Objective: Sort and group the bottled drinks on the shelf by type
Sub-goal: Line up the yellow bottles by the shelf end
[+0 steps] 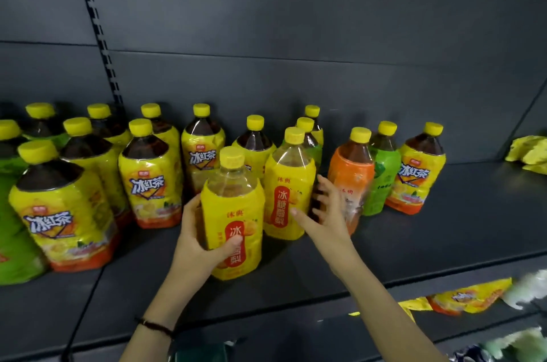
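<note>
My left hand (197,239) grips a yellow pear-drink bottle (233,213) that stands near the front of the dark shelf (444,231). A second pear-drink bottle (288,184) stands just behind and to its right. My right hand (324,213) is open, fingers spread, between that second bottle and an orange-labelled bottle (350,172); whether it touches either is unclear. A green-labelled bottle (381,169) and an iced-black-tea bottle (420,169) stand further right. Several iced-black-tea bottles (151,175) crowd the left half, with green bottles (14,231) at the far left.
More yellow-capped bottles (256,142) stand at the back behind the pear drinks. Yellow snack bags (529,151) lie at the shelf's far right. Packets (470,296) fill the shelf below. A slotted upright (100,36) runs down the back panel.
</note>
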